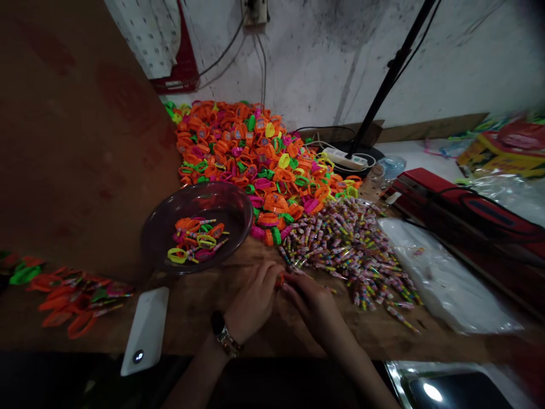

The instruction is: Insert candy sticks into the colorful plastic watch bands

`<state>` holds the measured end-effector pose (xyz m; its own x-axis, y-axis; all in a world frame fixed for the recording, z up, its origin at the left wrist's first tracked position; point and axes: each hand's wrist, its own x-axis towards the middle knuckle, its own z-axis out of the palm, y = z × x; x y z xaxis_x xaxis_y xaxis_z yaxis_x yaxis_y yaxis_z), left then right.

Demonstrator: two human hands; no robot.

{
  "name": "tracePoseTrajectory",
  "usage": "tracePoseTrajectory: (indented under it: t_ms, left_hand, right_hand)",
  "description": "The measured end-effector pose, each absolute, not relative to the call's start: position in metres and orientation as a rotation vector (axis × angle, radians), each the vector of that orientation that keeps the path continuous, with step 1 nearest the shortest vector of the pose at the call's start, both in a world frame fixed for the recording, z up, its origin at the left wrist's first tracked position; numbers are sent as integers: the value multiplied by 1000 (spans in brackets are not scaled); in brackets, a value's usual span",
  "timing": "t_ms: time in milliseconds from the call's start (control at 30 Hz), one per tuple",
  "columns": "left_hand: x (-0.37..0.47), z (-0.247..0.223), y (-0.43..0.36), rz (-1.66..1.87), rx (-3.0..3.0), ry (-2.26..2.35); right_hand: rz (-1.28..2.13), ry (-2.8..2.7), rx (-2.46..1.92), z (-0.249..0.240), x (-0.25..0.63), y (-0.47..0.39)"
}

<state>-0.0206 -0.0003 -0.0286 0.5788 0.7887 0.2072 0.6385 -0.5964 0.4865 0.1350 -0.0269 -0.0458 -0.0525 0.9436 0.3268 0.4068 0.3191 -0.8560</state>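
My left hand [255,296] and my right hand [314,304] meet above the wooden table's front part. Their fingers close on a small orange toy watch [280,280], mostly hidden between the fingertips. Behind them rises a big heap of toy watches [238,142], mostly orange with some green, pink and yellow. To the right of my hands lies a pile of small wrapped candy sticks [349,244]. A dark round basin [242,227] at the left contains several toy watches and sticks. A thin stick end shows just right of my right hand.
A white power bank [147,326] lies near the front edge, beside more orange watches [70,301]. A large cardboard sheet [85,142] stands at the left. Clear plastic bags [443,278], a red sealing machine [460,216], a power strip [347,159] and a black pole [389,76] occupy the right.
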Motion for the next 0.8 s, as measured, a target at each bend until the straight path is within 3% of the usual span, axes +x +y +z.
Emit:
tracePoseTrajectory:
  t_ms: [533,700,800]
  left_hand:
    - [-15,-24,-6,510,2494,1114]
    - [-5,-16,-23,495,2634,924]
    - [-3,-9,-28,589,2582,1036]
  right_hand:
    - [917,-1634,-1226,-55,141,-41]
    - [809,-1492,-1275,-67,145,-38]
    - [957,-1475,-1253,-56,159,-42]
